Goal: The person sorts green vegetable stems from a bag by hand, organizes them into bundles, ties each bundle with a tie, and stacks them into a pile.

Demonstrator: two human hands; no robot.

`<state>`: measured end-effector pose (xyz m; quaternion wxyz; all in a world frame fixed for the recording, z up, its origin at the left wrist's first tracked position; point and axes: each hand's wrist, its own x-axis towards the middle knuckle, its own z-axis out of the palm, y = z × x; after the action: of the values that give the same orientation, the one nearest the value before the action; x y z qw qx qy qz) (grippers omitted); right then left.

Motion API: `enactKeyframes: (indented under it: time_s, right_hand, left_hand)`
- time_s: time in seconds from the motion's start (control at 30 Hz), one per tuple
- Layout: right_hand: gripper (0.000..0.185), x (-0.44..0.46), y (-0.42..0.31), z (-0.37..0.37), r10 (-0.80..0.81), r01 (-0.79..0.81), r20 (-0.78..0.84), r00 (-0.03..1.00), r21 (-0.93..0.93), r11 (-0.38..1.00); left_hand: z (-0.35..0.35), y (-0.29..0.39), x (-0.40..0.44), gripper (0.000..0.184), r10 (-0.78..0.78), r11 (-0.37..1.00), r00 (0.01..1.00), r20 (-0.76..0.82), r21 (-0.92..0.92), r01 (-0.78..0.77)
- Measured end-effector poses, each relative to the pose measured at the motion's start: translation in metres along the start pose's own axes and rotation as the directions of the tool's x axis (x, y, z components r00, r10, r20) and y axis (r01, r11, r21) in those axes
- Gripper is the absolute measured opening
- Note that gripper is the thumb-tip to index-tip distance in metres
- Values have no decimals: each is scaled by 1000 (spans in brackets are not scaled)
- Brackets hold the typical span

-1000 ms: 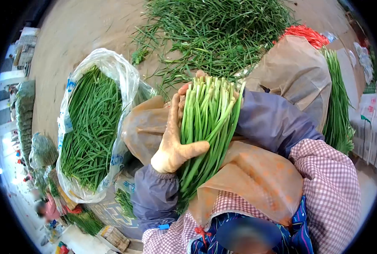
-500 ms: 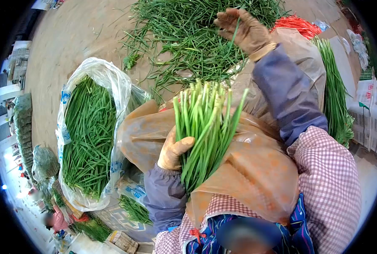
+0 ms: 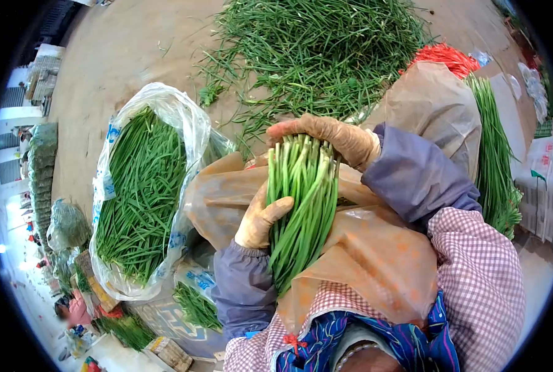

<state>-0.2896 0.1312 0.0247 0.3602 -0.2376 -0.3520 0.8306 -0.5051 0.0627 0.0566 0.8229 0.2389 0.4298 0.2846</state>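
Note:
A bundle of green stalks (image 3: 302,204) lies upright over my lap, its cut pale ends toward the top. My left hand (image 3: 261,218), in a pale glove, is wrapped round the bundle's left side, thumb across the front and fingers hidden behind. Across the cut ends lies my gloved right hand (image 3: 329,136), its fingers stretched out together and touching the tops of the stalks. Brownish translucent sheeting (image 3: 375,248) covers my lap beneath the bundle.
An open plastic bag (image 3: 106,204) of green stalks stands at left. Loose greens (image 3: 326,49) are heaped on the floor ahead. Red strips (image 3: 447,59) and another green bundle (image 3: 492,142) lie at right. A person in pink (image 3: 79,310) is at far lower left.
My right hand first swung out over the heap with a green strand, then came back onto the bundle's cut ends. The strand no longer shows. The stalks now sit closer together.

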Motion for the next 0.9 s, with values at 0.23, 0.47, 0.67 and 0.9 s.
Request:
enactKeyframes:
  time_s: [0.23, 0.47, 0.67, 0.9]
  right_hand:
    - [78, -33, 13, -50, -63, 231, -276, 959, 635, 737]
    - [86, -62, 18, 52, -102, 207, -288, 952, 364, 908]
    - [74, -14, 29, 70, -123, 201, -426, 897, 144, 969]
    - [67, 16, 33, 71, -192, 270, -581, 791, 51, 961]
  left_hand:
    - [-18, -8, -2, 74, 47, 999, 999, 5, -28, -46]
    - [3, 5, -1, 92, 173, 974, 972, 162, 120, -193]
    - [9, 25, -9, 71, 155, 689, 987, 36, 713, -134]
    - [-22, 38, 16, 83, -30, 719, 972, 232, 680, -140]
